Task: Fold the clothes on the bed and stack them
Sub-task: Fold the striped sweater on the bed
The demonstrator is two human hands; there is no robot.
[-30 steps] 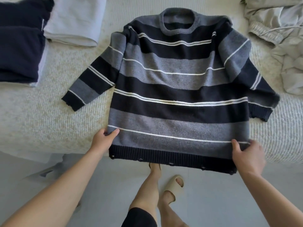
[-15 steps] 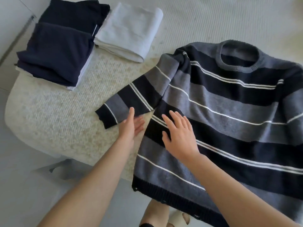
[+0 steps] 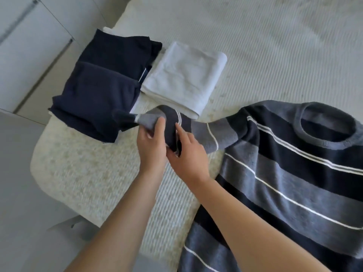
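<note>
Head view, the only one. The striped sweater (image 3: pixel 284 173) lies face up on the bed (image 3: pixel 275 46), body at lower right with the hem running off the near edge, neck hole toward the right. Its sleeve (image 3: pixel 196 128) is stretched out to the left, the cuff end reaching the folded navy garments (image 3: pixel 98 91).

My left hand (image 3: pixel 151 146) grips the grey band near the cuff, thumb on top and fingers curled under the cloth. My right hand (image 3: pixel 186 154) is just beside it, pinching the dark band of the same sleeve, with the forefinger laid along the white stripe. Both hands are closed on the sleeve, touching each other at the heel. The frame is slightly smeared, so I cannot tell how much cloth each holds.

A folded white towel (image 3: pixel 182 79) sits beside the navy pile, and the sleeve crosses its near corner.

Judgement: the step in hand is squaring the sleeve before laying it across the body. To do it well:
- pull the knit flat between the two grips with no twist, stripes lined up;
- lift the cuff clear of the navy pile and towel corner so neither stack gets dragged;
- fold at the shoulder seam, laying the sleeve straight across the chest;
- keep tension light, since I judge the knit stretches easily.

The other sleeve is out of frame, and the body fold is yet to be done.
</note>
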